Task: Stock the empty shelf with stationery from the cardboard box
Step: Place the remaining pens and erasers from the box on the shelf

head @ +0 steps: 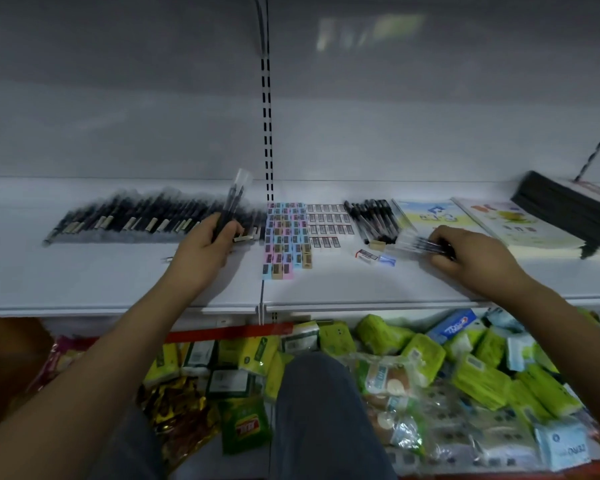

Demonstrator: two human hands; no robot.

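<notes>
The white shelf [118,278] carries a long row of dark pens [136,216] on its left half. My left hand [205,247] grips a few clear-capped pens [234,195] that stand upright above that row's right end. My right hand [471,254] grips another bunch of clear-capped pens [416,244], pointing left and low over the shelf. Between the hands lie a block of pastel sharpeners [286,237], white erasers [328,225] and a short row of black pens [371,216]. No cardboard box is in view.
Two picture booklets [433,213] and a dark stack of notebooks [568,209] lie at the shelf's right. Loose erasers [374,256] sit near my right hand. Below the shelf edge, green tissue packs [426,355] and snack bags [177,407] fill a lower tier. My knee [319,410] is in front.
</notes>
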